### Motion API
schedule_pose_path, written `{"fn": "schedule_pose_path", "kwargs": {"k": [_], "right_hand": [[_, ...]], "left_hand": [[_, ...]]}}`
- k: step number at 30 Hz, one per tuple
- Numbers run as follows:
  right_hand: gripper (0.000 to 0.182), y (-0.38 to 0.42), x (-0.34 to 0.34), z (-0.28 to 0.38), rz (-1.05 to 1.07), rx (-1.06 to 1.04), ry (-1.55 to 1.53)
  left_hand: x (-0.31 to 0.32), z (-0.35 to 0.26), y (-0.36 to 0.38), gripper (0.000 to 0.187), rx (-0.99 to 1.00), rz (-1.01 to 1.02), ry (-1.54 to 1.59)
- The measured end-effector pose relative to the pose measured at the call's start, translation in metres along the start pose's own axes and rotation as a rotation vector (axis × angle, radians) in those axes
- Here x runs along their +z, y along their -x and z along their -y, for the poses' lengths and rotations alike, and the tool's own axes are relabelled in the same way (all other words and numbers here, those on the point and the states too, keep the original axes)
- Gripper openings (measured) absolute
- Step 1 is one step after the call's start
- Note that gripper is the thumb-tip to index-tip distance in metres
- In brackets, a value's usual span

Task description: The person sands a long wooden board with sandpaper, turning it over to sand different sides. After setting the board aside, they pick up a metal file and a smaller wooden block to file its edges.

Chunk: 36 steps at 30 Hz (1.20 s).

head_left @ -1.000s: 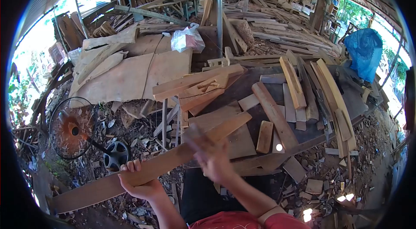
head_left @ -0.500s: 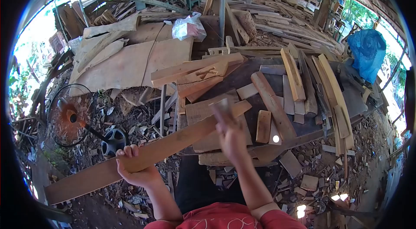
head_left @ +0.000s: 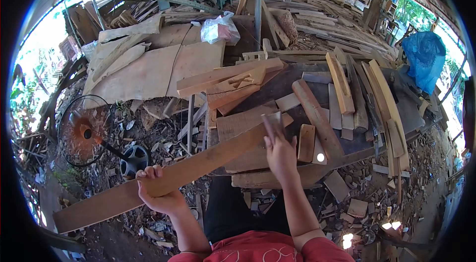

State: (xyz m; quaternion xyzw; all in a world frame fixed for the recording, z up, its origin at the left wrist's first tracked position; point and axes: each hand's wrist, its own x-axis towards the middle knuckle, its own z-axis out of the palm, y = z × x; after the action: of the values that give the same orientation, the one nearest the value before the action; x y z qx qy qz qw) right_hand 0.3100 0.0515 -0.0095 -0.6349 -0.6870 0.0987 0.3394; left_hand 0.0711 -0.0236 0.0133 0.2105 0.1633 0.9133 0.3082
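A long flat wooden plank (head_left: 198, 163) slants across in front of me, its low end out to the left and its high end over the bench. My left hand (head_left: 157, 191) is closed around its lower edge, thumb underneath and fingertips curled over the top face. Near the plank's upper right end, my right hand (head_left: 281, 155) grips a small brown block (head_left: 272, 127), held tilted against the plank's face. Part of the block is hidden by the fingers. Under that end lies a wide board (head_left: 243, 122) on the bench.
Thick wooden pieces (head_left: 228, 77) are stacked on the bench's left side, and more timbers (head_left: 340, 83) line its right. A standing fan (head_left: 135, 162) is at the left. Wood scraps cover the ground. Behind are a plastic bag (head_left: 219, 30) and a blue tarp (head_left: 424, 61).
My right hand has shifted slightly right and down with the block, and now shows more sharply. The left hand keeps its hold on the plank. The whole view has shifted a little.
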Motion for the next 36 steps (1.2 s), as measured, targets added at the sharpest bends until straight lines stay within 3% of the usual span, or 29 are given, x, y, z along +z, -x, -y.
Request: {"fn": "schedule_pose_path", "kwargs": {"k": [7,12,15,18,20,21,23,24,26,27,29,32,34,36], "right_hand": [[0.057,0.039,0.006,0.049,0.115,-0.270,0.005],[0.078,0.037,0.005,0.056,0.100,-0.455,0.003],[0.075,0.031,0.018,0.060,0.020,-0.553,0.033],[0.064,0.022,0.021,0.057,-0.069,-0.573,0.015],[0.059,0.015,0.023,0.054,-0.145,-0.586,-0.015],[0.054,0.011,0.023,0.053,-0.220,-0.594,-0.041],[0.055,0.003,0.024,0.051,-0.269,-0.611,-0.024],[0.056,-0.001,0.022,0.051,-0.313,-0.623,-0.005],[0.056,-0.008,0.013,0.053,-0.319,-0.638,-0.005],[0.055,-0.011,0.010,0.053,-0.327,-0.664,0.028],[0.049,-0.018,0.003,0.052,-0.341,-0.669,0.047],[0.042,-0.030,-0.012,0.054,-0.442,-0.691,0.038],[0.038,-0.030,-0.017,0.056,-0.430,-0.689,0.070],[0.046,-0.027,-0.017,0.052,-0.361,-0.680,0.126]], "left_hand": [[0.000,0.001,0.004,0.019,0.040,0.003,0.002],[0.010,0.005,0.012,0.020,0.038,-0.009,-0.021],[0.013,0.011,0.022,0.022,0.002,-0.025,-0.067],[0.005,0.015,0.021,0.037,-0.056,0.126,-0.219],[0.007,0.012,0.013,0.068,-0.024,0.418,-0.272],[0.003,0.013,0.010,0.068,-0.021,0.421,-0.272],[-0.006,0.013,0.003,0.098,0.153,0.482,-0.329],[-0.009,0.008,-0.001,0.098,0.158,0.482,-0.328],[-0.017,-0.007,-0.008,0.116,0.346,0.442,-0.537],[-0.023,-0.017,-0.011,0.116,0.349,0.443,-0.536],[-0.031,-0.038,-0.019,0.123,0.410,0.182,-0.352],[-0.026,-0.059,-0.022,0.124,0.457,0.111,-0.182],[-0.016,-0.066,-0.016,0.122,0.421,0.142,-0.084],[-0.016,-0.068,-0.010,0.106,0.349,0.354,0.040]]}}
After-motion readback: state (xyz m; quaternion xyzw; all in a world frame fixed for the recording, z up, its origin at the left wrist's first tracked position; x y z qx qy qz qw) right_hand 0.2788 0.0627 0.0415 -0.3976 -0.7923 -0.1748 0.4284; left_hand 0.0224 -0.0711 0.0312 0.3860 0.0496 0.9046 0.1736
